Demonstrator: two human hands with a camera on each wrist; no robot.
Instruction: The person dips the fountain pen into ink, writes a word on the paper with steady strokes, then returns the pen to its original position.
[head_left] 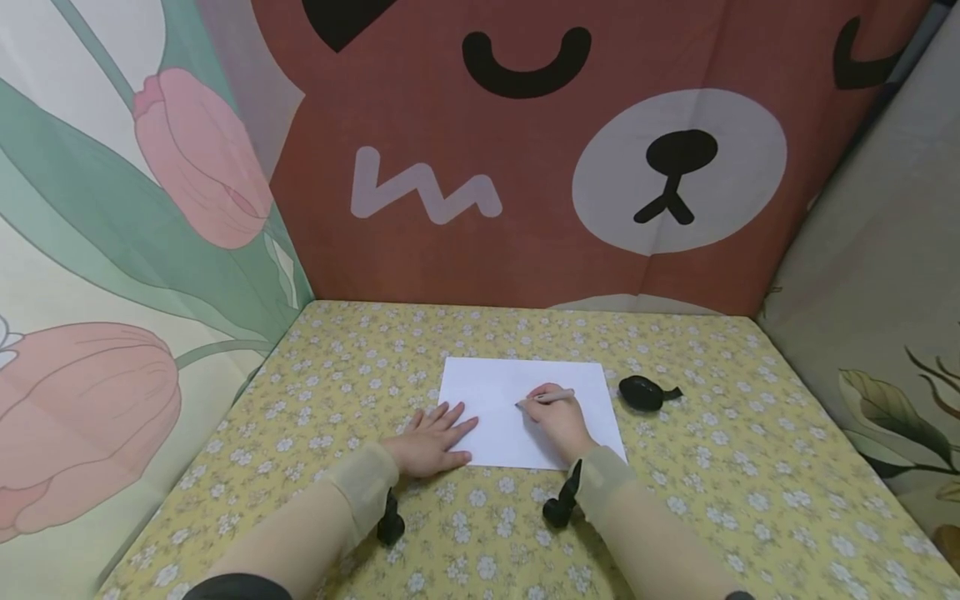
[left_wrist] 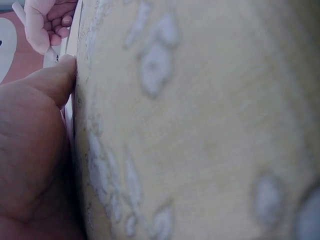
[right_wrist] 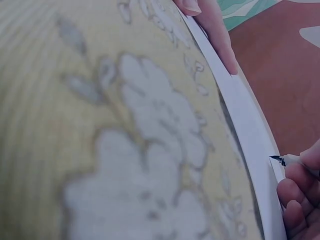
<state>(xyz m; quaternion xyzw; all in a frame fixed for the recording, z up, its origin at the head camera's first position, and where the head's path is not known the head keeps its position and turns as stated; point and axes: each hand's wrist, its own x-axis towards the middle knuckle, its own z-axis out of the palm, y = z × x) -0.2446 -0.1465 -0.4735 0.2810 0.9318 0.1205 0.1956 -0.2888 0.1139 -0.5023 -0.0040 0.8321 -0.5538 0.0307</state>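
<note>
A blank-looking white sheet of paper (head_left: 495, 417) lies on the flowered tablecloth. My right hand (head_left: 558, 421) pinches a light-coloured pen (head_left: 555, 396) over the right half of the sheet. In the right wrist view the pen's dark pointed nib (right_wrist: 276, 159) is close to the paper, with the fingers (right_wrist: 292, 192) curled below it. My left hand (head_left: 431, 440) rests flat at the sheet's left edge, fingers spread, some on the paper and some on the cloth. The left wrist view shows its palm side and thumb (left_wrist: 55, 80) near the paper's edge.
A black rounded object with a short tail (head_left: 642, 393) lies on the cloth to the right of the sheet. The yellow flowered tablecloth (head_left: 337, 375) reaches back to a brown bear-patterned hanging (head_left: 450, 258). Printed fabric hangs at both sides.
</note>
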